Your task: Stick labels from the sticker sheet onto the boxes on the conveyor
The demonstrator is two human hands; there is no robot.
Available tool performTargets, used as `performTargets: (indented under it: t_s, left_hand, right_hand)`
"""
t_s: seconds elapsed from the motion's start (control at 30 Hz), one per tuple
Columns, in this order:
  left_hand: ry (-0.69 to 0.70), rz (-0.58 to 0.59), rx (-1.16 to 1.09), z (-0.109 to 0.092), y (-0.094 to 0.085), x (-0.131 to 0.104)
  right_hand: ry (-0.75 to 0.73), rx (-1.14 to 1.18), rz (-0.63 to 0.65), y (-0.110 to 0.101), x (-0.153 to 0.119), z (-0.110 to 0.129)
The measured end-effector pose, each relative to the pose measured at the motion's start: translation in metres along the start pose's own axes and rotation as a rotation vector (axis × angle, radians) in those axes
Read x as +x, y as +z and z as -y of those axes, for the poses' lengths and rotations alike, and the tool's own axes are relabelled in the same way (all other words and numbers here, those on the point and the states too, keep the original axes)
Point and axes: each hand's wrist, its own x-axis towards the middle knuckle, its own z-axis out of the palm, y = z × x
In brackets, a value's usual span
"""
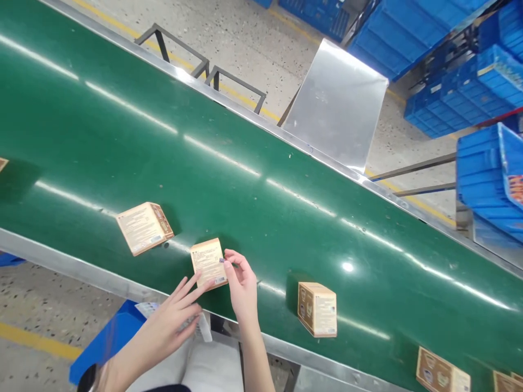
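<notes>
A cream and brown cardboard box (207,256) lies on the green conveyor belt in front of me, its printed side up. My left hand (175,313) is open, its fingers spread and the fingertips resting on the box's lower part. At the box's right edge my right hand (242,280) is closed in a pinch on a small dark purple sticker (222,260), which is against or just over the printed side. Part of the sticker is hidden by the fingers. Another such box (141,228) lies to the left, and one more box (322,310) stands to the right.
Further boxes (441,370) sit on the belt (253,212) at the lower right, and one is cut off at the left edge. A metal rail (310,149) borders the belt. Beyond are a metal plate (335,103) and blue crates (461,87). A blue bin (108,337) is below my left arm.
</notes>
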Motion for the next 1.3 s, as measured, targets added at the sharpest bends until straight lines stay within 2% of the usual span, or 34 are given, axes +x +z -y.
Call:
performTargets:
  t_s: [0.23, 0.43, 0.57, 0.7, 0.83, 0.93, 1.1, 1.13, 1.2, 1.3]
  left_hand:
    - [0.003, 0.007, -0.097, -0.02, 0.004, 0.013]
    - [0.001, 0.056, -0.111, -0.027, 0.005, 0.017]
    - [-0.007, 0.085, -0.145, -0.031, 0.003, 0.019]
    - [-0.092, 0.102, -0.298, -0.031, 0.01, 0.023]
    - [-0.135, 0.108, -0.376, -0.03, 0.018, 0.03]
    - [-0.162, 0.077, -0.434, -0.034, 0.011, 0.035]
    - [-0.258, 0.013, -0.583, -0.041, -0.015, 0.046]
    - [-0.273, -0.007, -0.611, -0.041, -0.02, 0.051]
    - [-0.29, -0.062, -0.648, -0.039, -0.027, 0.062]
    - [-0.279, -0.123, -0.642, -0.036, -0.04, 0.082]
  right_hand:
    - [-0.052, -0.232, 0.034, -0.018, 0.004, 0.018]
    - [-0.09, -0.35, -0.015, -0.023, -0.002, 0.017]
    - [-0.102, -0.389, -0.108, -0.018, -0.009, 0.005]
    - [-0.045, -0.376, -0.257, -0.014, -0.007, -0.012]
    - [0.029, -0.333, -0.31, -0.024, 0.004, -0.015]
    - [0.032, -0.323, -0.251, -0.04, 0.001, 0.004]
    - [0.043, -0.302, 0.126, -0.076, -0.039, 0.055]
    - [0.056, -0.303, 0.17, -0.084, -0.048, 0.064]
    - [0.069, -0.301, 0.165, -0.099, -0.063, 0.079]
    - [0.037, -0.247, 0.068, -0.114, -0.077, 0.097]
